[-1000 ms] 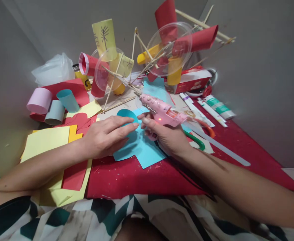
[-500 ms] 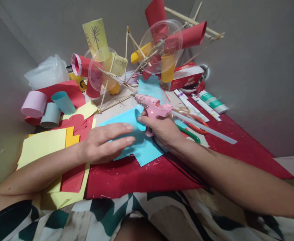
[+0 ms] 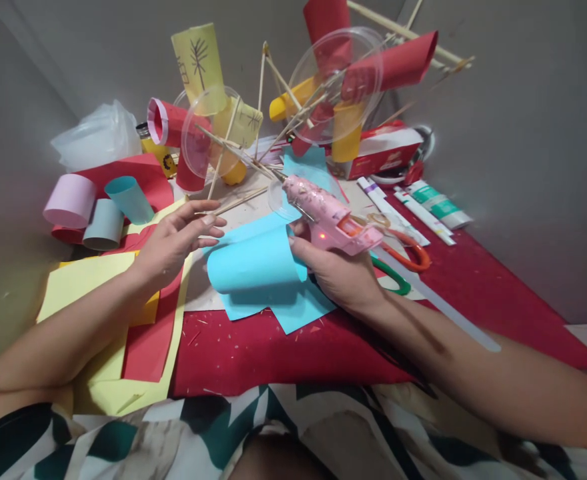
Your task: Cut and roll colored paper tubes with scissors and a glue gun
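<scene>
My right hand (image 3: 343,270) is wrapped round a pink hot glue gun (image 3: 323,210), whose small light glows orange and whose nozzle points up and left. A long clear glue stick (image 3: 443,303) sticks out of its back. The thumb and a finger of that hand also touch the right edge of a blue paper sheet (image 3: 256,257), which curls into a loose roll. Left of the roll, my left hand (image 3: 173,237) hovers with its fingers apart and holds nothing. More blue paper (image 3: 298,310) lies flat underneath.
Behind stand stick frames with clear plastic discs (image 3: 336,83) and paper tubes. Scissors with orange handles (image 3: 408,250) and a green handle (image 3: 391,277) lie right, near paint tubes (image 3: 441,203). Yellow paper sheets (image 3: 88,287) and short paper tubes (image 3: 71,200) are left.
My left hand has drawn back up and left, away from the blue paper, which now shows as a roll. The glue gun has tilted and shifted slightly right in my right hand.
</scene>
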Demonstrator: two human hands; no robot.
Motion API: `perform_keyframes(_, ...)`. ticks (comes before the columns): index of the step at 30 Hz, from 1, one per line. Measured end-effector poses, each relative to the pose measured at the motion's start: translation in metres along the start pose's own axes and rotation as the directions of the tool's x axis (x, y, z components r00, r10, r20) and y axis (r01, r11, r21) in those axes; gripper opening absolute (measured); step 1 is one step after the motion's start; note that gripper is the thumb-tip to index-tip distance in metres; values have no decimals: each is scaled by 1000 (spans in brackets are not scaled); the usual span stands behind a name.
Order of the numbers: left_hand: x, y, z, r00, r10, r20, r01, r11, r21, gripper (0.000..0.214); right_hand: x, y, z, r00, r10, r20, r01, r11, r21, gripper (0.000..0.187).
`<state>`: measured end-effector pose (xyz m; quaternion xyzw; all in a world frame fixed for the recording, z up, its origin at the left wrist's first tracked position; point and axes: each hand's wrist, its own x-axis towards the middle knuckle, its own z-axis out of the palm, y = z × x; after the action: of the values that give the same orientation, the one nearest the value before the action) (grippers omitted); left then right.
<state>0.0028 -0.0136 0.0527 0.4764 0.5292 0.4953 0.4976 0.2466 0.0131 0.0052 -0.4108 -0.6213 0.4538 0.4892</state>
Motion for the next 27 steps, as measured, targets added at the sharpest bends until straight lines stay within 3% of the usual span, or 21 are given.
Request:
perform_keyframes(3,-1,1,5,984,-107,143,97,992,81,46,-3,-4,0,995,-61,83,65,997,-47,15)
perform_keyframes(5,0,0,7,973,-120,199,85,980,178,47,-4,-5,-2,988,-121,95,128,989,-73,13)
perform_keyframes(10,7,-6,1,975,15,223,-73,964,256,50,-5,-7,-10,962,-184,203,221,959,-176,21)
perform_keyframes(13,11,-7,-4,944,42,327,-115,971,208,42,-7,-7,-8,959,-176,224,208,970,-125,20)
perform_keyframes(16,14,-6,0,838,-39,544,-40,990,133,40,-10,-6,-2,967,-164,195,179,982,-63,18)
perform_keyframes(20,19,-11,17,607,-130,784,148,988,50,58,-13,-6,0,978,-118,173,131,989,-68,15)
perform_keyframes(22,20,-17,26,516,-121,848,217,976,7,72,-13,-7,0,973,-127,193,142,988,-62,19)
perform_keyframes(24,21,-22,30,492,-112,863,254,967,-19,80,-11,-8,-2,963,-135,234,155,985,-70,18)
perform_keyframes(27,21,-25,27,547,-91,832,219,975,-38,83,-6,-8,-5,969,-113,221,136,987,-91,14)
